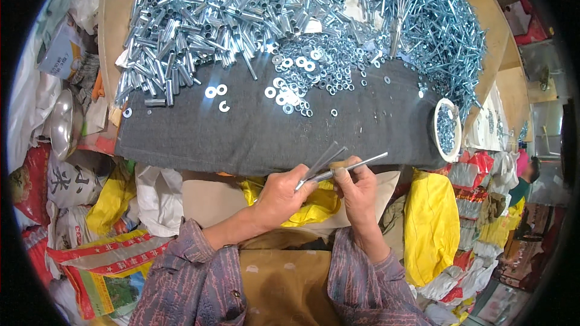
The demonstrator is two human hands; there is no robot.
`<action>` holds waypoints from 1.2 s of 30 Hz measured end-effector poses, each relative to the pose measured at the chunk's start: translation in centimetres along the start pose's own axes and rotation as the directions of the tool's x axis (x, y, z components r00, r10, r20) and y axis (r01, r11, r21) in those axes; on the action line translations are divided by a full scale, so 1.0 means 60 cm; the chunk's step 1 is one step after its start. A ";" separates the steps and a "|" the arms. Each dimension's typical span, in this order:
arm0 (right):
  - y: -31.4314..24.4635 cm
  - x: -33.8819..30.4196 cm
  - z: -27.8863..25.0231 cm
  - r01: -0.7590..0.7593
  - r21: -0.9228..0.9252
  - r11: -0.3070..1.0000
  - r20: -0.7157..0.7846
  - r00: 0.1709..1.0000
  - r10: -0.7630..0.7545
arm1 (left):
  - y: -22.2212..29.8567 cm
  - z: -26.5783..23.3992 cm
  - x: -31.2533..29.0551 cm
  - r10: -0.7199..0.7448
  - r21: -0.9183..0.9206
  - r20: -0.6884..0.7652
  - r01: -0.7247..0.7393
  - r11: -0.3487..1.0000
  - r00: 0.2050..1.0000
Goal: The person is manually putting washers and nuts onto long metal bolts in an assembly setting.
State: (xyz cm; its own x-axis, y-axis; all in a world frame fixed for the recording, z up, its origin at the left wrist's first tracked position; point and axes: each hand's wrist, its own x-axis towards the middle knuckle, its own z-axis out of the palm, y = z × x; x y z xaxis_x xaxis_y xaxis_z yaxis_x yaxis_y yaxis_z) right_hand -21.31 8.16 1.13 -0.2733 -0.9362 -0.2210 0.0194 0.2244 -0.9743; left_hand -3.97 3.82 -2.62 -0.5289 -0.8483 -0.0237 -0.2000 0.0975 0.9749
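A dark cloth spreads before the person, its far side buried under heaps cut off by the upper edge: silver tubes at left, thin metal pieces at right. Just off the near edge, the left hand curls around slim rods, shiny but blurred, their lower parts hidden by fingers. The right hand pinches a straight silver rod, its inner end hard to make out. Flat washers dot the cloth.
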 end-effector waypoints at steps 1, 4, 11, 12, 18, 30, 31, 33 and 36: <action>0.004 0.001 -0.007 -0.044 -0.005 0.999 0.022 0.999 0.044 | 0.006 -0.009 0.006 0.003 0.003 0.002 -0.003 1.000 1.000; -0.010 0.003 -0.033 -0.106 -0.093 0.990 0.173 0.978 0.120 | 0.022 -0.033 0.016 -0.219 -0.367 0.154 0.261 0.893 0.964; -0.082 0.166 -0.107 0.164 -0.565 0.809 -0.119 0.954 -0.277 | 0.028 -0.016 0.007 -0.156 -0.322 0.091 0.177 0.930 0.984; -0.065 0.211 -0.138 0.228 -0.693 0.684 -0.117 0.900 -0.419 | 0.028 -0.015 0.009 -0.148 -0.322 0.096 0.171 0.931 0.984; -0.039 0.340 -0.176 0.112 -0.967 0.228 -0.045 0.807 -0.589 | 0.031 -0.030 0.013 -0.179 -0.392 0.091 0.201 0.898 0.980; -0.056 0.289 -0.068 0.169 -0.861 0.479 -0.066 0.898 -0.436 | 0.020 -0.033 0.018 -0.197 -0.581 0.009 0.165 0.797 0.980; -0.056 0.290 -0.064 0.144 -0.910 0.388 -0.054 0.888 -0.457 | 0.020 -0.033 0.017 -0.182 -0.590 0.011 0.153 0.793 0.983; -0.054 0.289 -0.048 0.106 -0.929 0.354 -0.064 0.897 -0.437 | 0.017 -0.032 0.014 -0.166 -0.598 0.008 0.138 0.790 0.986; -0.048 0.279 -0.047 0.268 -0.955 0.129 0.141 0.791 -0.596 | 0.011 -0.026 0.014 -0.141 -0.579 0.022 0.128 0.805 0.990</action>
State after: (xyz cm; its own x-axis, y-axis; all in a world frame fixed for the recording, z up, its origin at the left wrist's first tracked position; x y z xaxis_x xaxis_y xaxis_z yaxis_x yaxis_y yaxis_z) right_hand -28.67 -7.37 0.39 -0.0918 -0.9121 0.3995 -0.9890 0.0367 -0.1435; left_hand -3.26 2.37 -1.66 -0.5135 -0.8419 -0.1659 0.2487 -0.3311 0.9102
